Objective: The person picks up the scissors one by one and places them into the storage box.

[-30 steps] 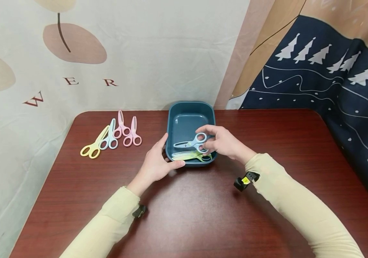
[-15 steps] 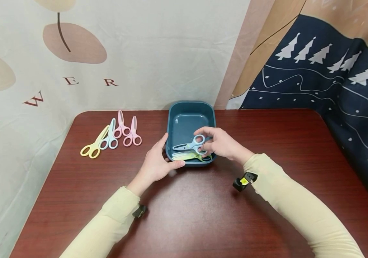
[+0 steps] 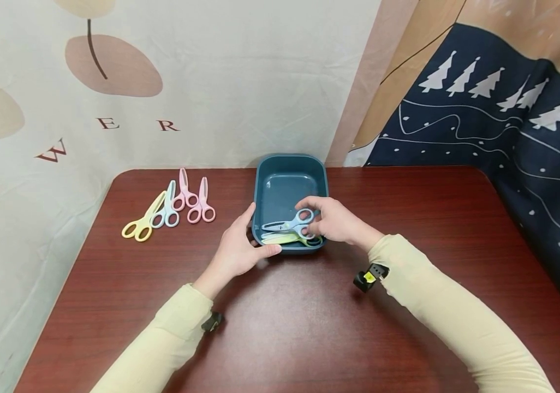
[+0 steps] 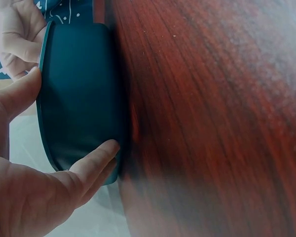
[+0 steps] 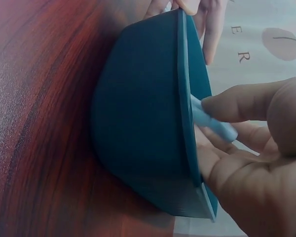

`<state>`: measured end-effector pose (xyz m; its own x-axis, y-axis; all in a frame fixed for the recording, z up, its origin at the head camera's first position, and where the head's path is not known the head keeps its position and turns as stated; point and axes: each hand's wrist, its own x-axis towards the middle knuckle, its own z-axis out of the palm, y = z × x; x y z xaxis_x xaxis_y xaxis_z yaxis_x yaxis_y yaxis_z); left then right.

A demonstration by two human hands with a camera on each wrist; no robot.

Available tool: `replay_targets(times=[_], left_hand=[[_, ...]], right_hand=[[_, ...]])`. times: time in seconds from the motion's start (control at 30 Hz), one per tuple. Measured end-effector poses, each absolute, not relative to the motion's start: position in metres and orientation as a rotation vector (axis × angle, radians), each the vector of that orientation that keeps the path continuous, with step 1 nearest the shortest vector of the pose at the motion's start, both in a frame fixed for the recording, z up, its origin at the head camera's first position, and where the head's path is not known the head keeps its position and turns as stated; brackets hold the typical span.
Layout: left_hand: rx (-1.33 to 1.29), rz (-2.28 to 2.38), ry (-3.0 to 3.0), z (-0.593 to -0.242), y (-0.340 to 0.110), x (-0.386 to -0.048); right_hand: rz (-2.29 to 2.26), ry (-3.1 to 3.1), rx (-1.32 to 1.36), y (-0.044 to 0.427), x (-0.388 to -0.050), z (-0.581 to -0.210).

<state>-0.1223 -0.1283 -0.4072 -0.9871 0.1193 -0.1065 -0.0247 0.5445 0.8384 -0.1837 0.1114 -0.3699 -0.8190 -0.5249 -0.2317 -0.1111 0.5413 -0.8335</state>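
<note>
My right hand pinches pale blue scissors by their handle loops, inside the front part of a dark teal plastic bin. The blades point left. In the right wrist view, the thumb presses a light blue handle just above the rim. Beneath lie green scissors, with a pale blue blade beside them, partly hidden. My left hand holds the bin's front left corner. Its thumb lies on the front rim and its fingers along the left side, as the left wrist view also shows.
To the left on the reddish-brown table lie yellow scissors, light blue scissors and two pink scissors. A printed cloth hangs behind the table's back edge, close to the bin.
My right hand has moved slightly left and down with the pale blue scissors, nearer to the green ones. The left hand and the bin stay in place.
</note>
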Motion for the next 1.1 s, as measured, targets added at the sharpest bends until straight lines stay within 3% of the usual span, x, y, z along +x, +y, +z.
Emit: replay_targets(times=[0.43, 1.1], left_hand=[[0.084, 1.401, 2.643, -0.4071, -0.1282, -0.1218], [0.086, 1.391, 2.658, -0.4054, -0.1278, -0.1215]], right_hand=[[-0.925, 2.562, -0.691, 0.1079, -0.1819, -0.3712], [-1.070, 2.631, -0.624, 0.1138, -0.1814, -0.3661]])
